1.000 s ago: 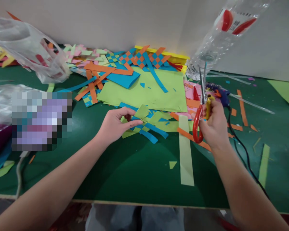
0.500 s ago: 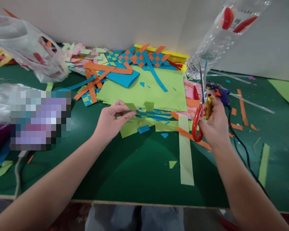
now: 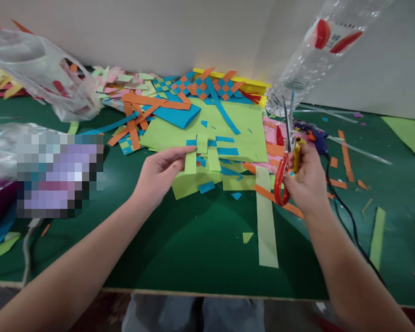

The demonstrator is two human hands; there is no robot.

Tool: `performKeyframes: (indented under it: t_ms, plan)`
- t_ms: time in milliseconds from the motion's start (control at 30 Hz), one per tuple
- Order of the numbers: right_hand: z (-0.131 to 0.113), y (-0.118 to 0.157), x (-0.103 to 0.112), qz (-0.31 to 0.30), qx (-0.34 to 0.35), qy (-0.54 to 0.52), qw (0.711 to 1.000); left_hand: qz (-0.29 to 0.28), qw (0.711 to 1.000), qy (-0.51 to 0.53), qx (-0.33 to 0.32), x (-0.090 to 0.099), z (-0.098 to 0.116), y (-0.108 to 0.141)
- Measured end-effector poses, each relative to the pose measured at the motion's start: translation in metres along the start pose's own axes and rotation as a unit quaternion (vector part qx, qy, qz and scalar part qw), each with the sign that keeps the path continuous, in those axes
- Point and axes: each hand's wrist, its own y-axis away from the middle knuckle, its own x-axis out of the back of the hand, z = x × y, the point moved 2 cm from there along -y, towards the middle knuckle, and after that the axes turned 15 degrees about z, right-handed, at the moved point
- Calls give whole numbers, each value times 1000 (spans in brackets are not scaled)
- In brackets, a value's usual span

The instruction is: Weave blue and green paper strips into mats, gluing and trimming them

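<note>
My left hand (image 3: 157, 175) pinches the left edge of a small weave of green and blue paper strips (image 3: 212, 154), its green strips hanging down at the front. The fingertips partly hide behind the paper. In my right hand (image 3: 308, 177) is a pair of scissors (image 3: 281, 184) with one red and one yellow handle. The blades point up and away, slightly parted. Below the weave lie green paper offcuts (image 3: 186, 185) and a blue scrap (image 3: 206, 187). A large light-green paper sheet (image 3: 242, 117) spreads behind it.
Finished woven blue-and-orange pieces (image 3: 202, 85) lie at the back. A plastic bottle (image 3: 318, 55) leans against the wall. To the left are a plastic bag (image 3: 69, 92) and a pixelated device (image 3: 60, 175) with a cable. A pale green strip (image 3: 267, 221) lies near the right hand.
The weave in my left hand has turned so that its face with blue and green strips shows, and the left fingers have straightened somewhat. My right hand keeps the scissors in nearly the same place.
</note>
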Motion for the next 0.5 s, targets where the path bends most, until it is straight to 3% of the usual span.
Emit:
performKeyframes:
  t_ms: [67,167,367,500]
  plan:
    - [-10,0,0,10,-39,-20,999,5,1000,21,3,-1,1,-1]
    - [-23,1,-2,-17,-45,-34,998,21,998,49,22,-2,2,-1]
    - [-35,5,-5,-115,7,50,992,13,998,-39,47,-2,-3,-1]
    - [-40,8,-7,-139,49,100,984,12,998,-1,55,-2,-3,-2]
